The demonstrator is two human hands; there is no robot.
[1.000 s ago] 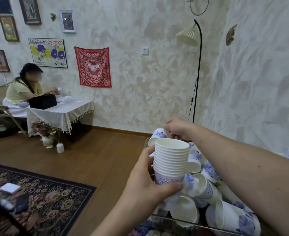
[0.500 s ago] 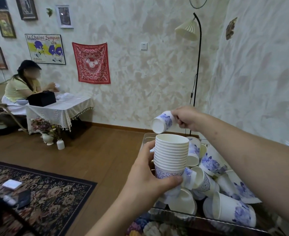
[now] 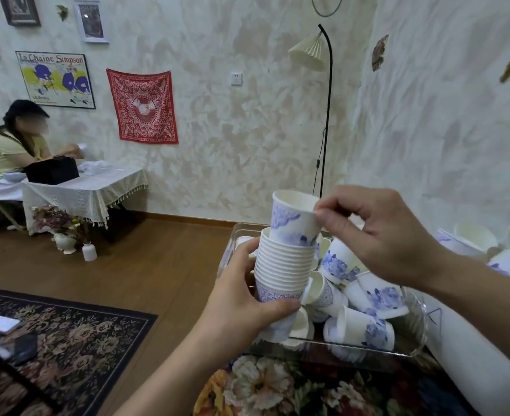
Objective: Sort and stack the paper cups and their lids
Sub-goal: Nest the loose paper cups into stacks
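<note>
My left hand (image 3: 244, 304) grips the lower part of a nested stack of white paper cups (image 3: 283, 265) with blue flower print, held upright. My right hand (image 3: 377, 232) pinches the rim of a single blue-flowered cup (image 3: 292, 219), whose bottom sits upright inside the top of the stack. Behind and below the stack, several loose cups (image 3: 365, 298) lie tumbled in a clear tray (image 3: 410, 351). I see no lids.
More white cups (image 3: 482, 244) lie at the right edge by the wall. A flowered cloth (image 3: 277, 388) covers the surface under the tray. A black floor lamp (image 3: 326, 115) stands behind it. A person sits at a small table (image 3: 88, 184) far left.
My right hand lifted one cup from the far pile, turned it upright and brought it down into the top of the stack. My left hand kept holding the stack.
</note>
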